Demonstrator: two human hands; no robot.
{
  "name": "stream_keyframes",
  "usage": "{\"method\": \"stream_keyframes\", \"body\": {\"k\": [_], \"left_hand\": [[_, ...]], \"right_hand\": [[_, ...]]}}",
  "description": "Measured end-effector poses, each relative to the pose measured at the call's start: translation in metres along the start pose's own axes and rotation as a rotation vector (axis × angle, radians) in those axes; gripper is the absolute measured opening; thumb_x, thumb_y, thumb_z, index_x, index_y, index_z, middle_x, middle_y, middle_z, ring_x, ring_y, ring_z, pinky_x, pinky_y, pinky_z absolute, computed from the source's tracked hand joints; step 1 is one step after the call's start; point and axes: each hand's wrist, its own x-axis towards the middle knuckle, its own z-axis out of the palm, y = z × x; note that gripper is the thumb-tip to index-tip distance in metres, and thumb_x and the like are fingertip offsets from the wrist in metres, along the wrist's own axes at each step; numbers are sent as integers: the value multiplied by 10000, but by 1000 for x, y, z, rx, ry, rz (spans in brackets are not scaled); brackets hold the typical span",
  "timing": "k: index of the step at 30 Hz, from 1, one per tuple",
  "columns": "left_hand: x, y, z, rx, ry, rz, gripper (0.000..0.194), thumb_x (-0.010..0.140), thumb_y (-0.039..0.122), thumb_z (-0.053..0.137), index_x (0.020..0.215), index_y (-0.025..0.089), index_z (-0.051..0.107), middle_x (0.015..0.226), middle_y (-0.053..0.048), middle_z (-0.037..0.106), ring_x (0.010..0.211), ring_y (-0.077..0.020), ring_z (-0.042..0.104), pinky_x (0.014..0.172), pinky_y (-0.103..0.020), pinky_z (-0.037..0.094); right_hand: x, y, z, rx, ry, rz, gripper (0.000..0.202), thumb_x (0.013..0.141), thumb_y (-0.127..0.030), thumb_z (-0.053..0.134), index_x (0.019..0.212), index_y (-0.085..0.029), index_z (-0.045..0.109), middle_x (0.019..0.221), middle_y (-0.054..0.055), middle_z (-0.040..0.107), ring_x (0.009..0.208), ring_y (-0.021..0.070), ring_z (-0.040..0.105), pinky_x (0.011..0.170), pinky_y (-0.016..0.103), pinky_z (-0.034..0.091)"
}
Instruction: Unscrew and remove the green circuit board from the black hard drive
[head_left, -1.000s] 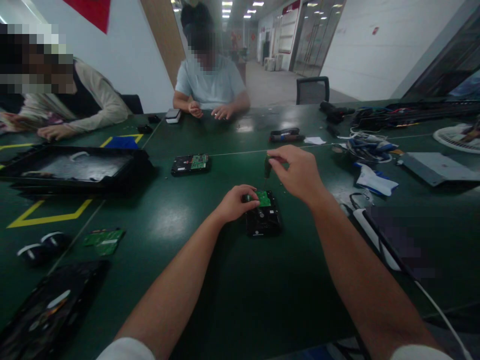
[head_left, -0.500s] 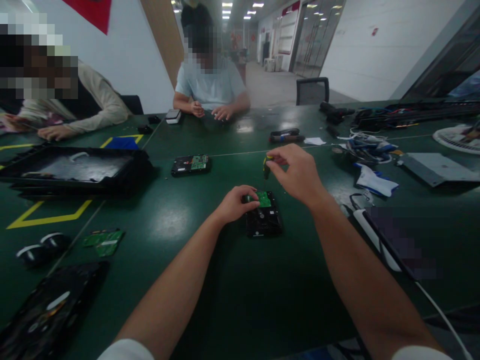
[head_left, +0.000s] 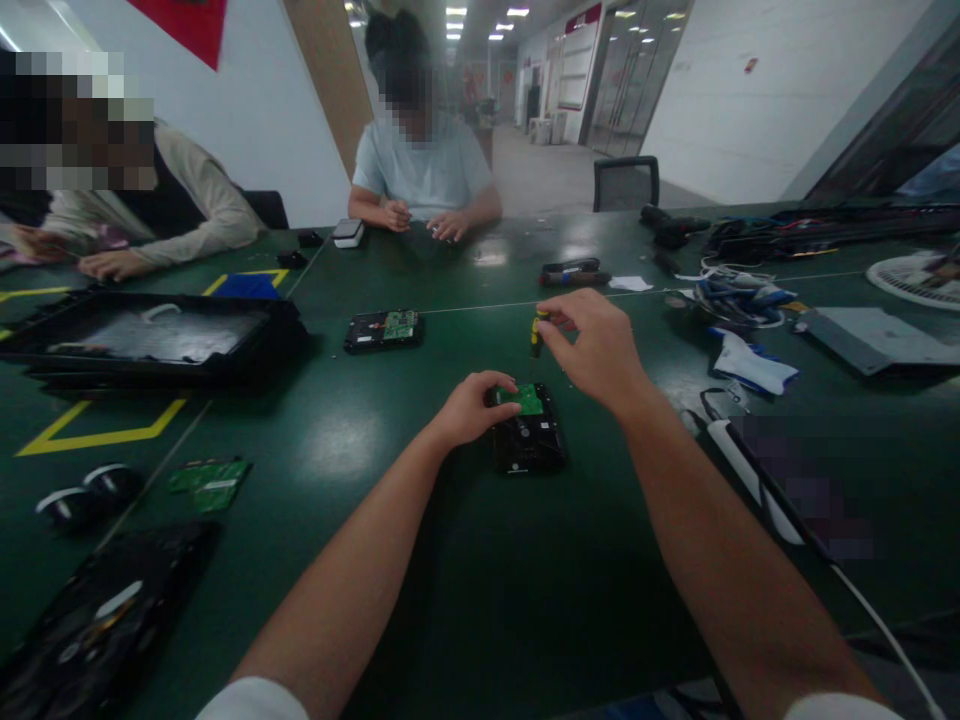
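A black hard drive [head_left: 529, 440] with a green circuit board [head_left: 530, 398] on its upper face lies flat on the table in front of me. My left hand [head_left: 480, 405] grips it by the left side, thumb and fingers resting over the board's edge. Above the drive's far end, my right hand [head_left: 589, 335] pinches a small yellow-and-black screwdriver [head_left: 536, 338] held upright. Its thin shaft points down to the far edge of the drive; whether the tip sits in a screw is too small to tell.
Another hard drive [head_left: 384, 329] lies farther left. A black tray [head_left: 150, 340], a loose green board [head_left: 210, 484] and a large black part [head_left: 112, 620] fill the left side. Gloves [head_left: 754, 362], a power strip [head_left: 754, 480] and a metal box [head_left: 881, 338] are rightward. Two people sit across.
The screwdriver's handle shows slightly more yellow between my right fingers, which have shifted a little. My left hand and the hard drive stay in place.
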Motion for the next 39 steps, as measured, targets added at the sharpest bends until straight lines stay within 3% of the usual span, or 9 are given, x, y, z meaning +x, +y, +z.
{"method": "stream_keyframes", "body": {"k": [8, 23, 33, 39], "left_hand": [[0, 1, 0, 11, -7, -1, 258, 852, 319, 797, 1093, 264, 724, 1286, -52, 717, 1138, -252, 664, 963, -434, 534], [0, 0, 0, -7, -8, 21, 247, 865, 313, 790, 1098, 262, 726, 1291, -47, 714, 1146, -243, 665, 952, -416, 534], [1, -3, 1, -11, 3, 30, 240, 862, 320, 795, 1084, 260, 725, 1287, -41, 715, 1147, -242, 662, 932, -405, 531], [1, -2, 1, -13, 5, 38, 230, 860, 310, 795, 1074, 257, 729, 1263, -43, 725, 1132, -243, 667, 928, -408, 527]], "right_hand": [[0, -2, 1, 6, 12, 20, 115, 916, -227, 623, 1023, -240, 662, 1031, 69, 721, 964, 252, 672, 876, 415, 545], [0, -2, -1, -13, 14, -3, 174, 940, -243, 613, 1065, -220, 732, 1062, 93, 739, 987, 263, 684, 917, 429, 536], [0, 1, 2, 0, 34, 21, 98, 907, -216, 639, 1004, -222, 651, 981, 64, 718, 888, 231, 677, 836, 391, 533], [0, -1, 0, -6, 10, -4, 142, 905, -192, 628, 1040, -217, 663, 1057, 88, 720, 940, 249, 681, 880, 410, 528]]}}
